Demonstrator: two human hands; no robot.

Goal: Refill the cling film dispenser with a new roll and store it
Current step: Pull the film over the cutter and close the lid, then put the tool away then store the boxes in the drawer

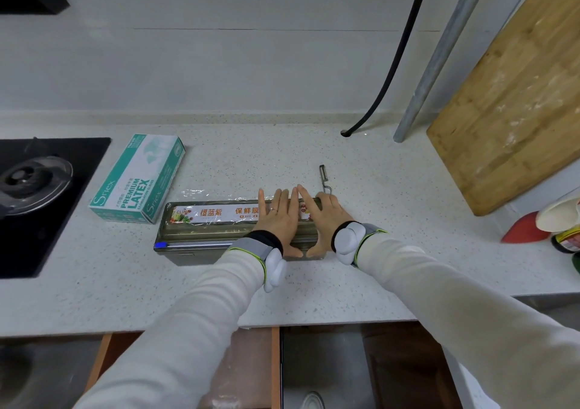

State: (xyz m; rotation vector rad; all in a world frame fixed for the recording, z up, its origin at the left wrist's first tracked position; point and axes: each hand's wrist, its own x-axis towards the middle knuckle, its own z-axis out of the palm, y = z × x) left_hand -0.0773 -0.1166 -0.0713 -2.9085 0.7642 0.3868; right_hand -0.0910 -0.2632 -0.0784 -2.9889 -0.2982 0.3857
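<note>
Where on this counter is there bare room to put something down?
The widest bare patch lies between the peeler and the wooden cutting board. Another strip runs along the front edge, near the cling film dispenser. It is crowded on the left, where the glove box sits between stove and dispenser, and both hands press flat there.

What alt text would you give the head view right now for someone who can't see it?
Both hands, left hand and right hand, press flat on the cling film dispenser lying on the speckled counter. A latex glove box sits to its left, a peeler just behind it.
</note>
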